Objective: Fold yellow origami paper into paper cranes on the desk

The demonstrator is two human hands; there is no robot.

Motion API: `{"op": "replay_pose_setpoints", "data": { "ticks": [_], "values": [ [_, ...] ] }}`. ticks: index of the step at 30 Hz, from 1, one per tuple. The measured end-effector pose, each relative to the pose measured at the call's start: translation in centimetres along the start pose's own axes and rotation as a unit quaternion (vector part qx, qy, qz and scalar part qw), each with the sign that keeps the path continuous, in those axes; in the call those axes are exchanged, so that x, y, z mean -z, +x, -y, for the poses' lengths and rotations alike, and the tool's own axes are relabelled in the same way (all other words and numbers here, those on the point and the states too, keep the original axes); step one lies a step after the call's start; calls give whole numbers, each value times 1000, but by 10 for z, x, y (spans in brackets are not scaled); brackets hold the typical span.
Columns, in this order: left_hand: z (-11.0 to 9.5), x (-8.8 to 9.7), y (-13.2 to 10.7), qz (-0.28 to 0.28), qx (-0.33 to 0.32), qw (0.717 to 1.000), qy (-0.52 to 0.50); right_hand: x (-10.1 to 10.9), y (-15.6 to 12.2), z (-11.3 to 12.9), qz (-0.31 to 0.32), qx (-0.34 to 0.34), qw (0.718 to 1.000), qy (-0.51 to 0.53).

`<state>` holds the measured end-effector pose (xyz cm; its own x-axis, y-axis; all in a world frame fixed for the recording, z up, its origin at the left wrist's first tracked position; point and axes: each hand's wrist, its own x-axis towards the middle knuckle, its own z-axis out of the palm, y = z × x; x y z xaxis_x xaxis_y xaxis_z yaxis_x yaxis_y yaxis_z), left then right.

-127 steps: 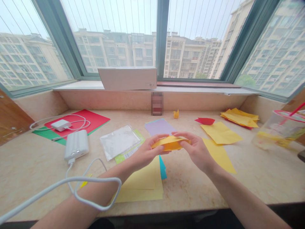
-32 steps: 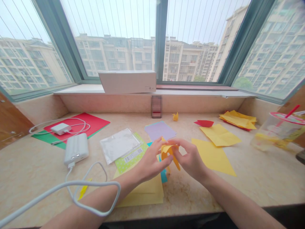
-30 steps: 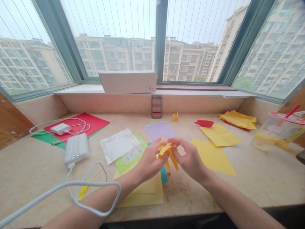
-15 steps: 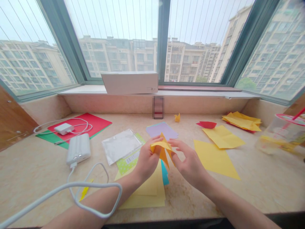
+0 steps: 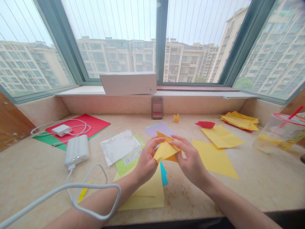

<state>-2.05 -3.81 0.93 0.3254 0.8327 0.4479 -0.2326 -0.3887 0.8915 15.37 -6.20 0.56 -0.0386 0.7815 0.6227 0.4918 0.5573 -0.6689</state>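
Observation:
A partly folded piece of yellow origami paper (image 5: 165,151) is held up between both hands over the counter. My left hand (image 5: 148,156) pinches its left side, thumb below and fingers on top. On the other side, my right hand (image 5: 190,156) grips the right edge with its thumb and fingertips. The paper has several pointed flaps, one standing up at the back. Below the hands lie pale yellow sheets (image 5: 143,194) and a bit of blue paper (image 5: 164,174). A purple sheet (image 5: 159,128) is just behind the hands.
Flat yellow sheets (image 5: 212,159), a red folded paper (image 5: 205,124) and a yellow paper pile (image 5: 239,121) lie right. A small yellow folded figure (image 5: 176,117) stands at the back. Left are a power bank (image 5: 76,151), a white cable (image 5: 59,187) and a clear packet (image 5: 120,146). A plastic cup (image 5: 278,133) stands far right.
The yellow paper has been turned and its flaps reshaped: a broad face now shows toward me where narrow points hung down. Both hands stay on it, and the view has shifted slightly.

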Motion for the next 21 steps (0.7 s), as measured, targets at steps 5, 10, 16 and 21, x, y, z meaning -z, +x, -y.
{"op": "replay_pose_setpoints", "data": {
  "ticks": [5, 10, 16, 21],
  "values": [
    [2, 0, 1, 33, -32, 998, -32, 3, 2, -6, 10, 36, 999, 33],
    [0, 1, 3, 65, -43, 997, -27, 5, 4, -6, 17, 27, 998, 50],
    [0, 1, 2, 79, -20, 996, -26, 1, 1, -8, -11, -69, 988, 135],
    [-2, 4, 2, 88, -3, 996, 20, 2, 0, -9, -2, -76, 984, 160]
  ]
}}
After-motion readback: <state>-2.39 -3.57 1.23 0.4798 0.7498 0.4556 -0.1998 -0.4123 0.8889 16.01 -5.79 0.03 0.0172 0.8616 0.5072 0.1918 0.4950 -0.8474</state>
